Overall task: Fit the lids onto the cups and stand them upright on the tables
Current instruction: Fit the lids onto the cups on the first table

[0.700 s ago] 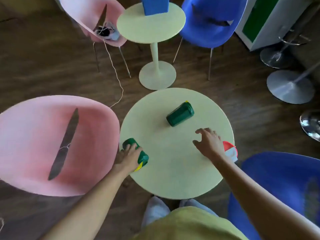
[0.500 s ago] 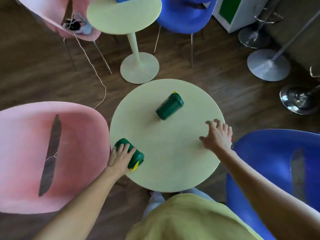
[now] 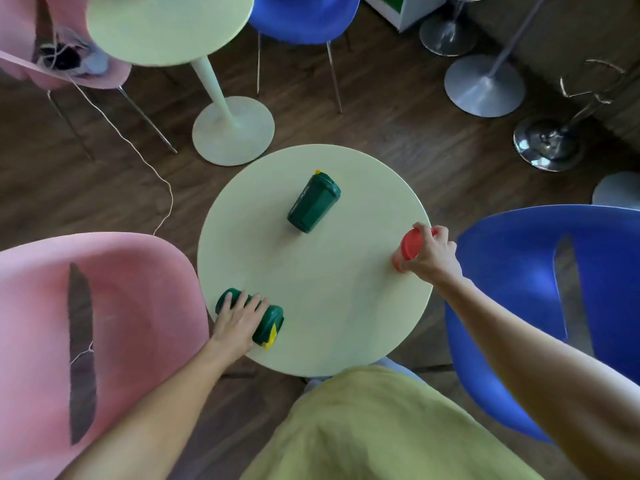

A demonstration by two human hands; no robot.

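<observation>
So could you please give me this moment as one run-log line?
left hand: gripping green cup lying on table | right hand: holding red cup at edge | second green cup: lying, untouched

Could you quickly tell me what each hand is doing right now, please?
Left hand: closed over the lying green cup.
Right hand: gripping the red cup.

A single wide-angle camera worn on the head looks steeply down and slightly forward onto a round pale-green surface at arm's reach. Both forearms enter from the bottom edge, the wearer's yellow-green shirt fills the lower centre, and the wooden floor, chairs and a second round surface curve toward the top.
</observation>
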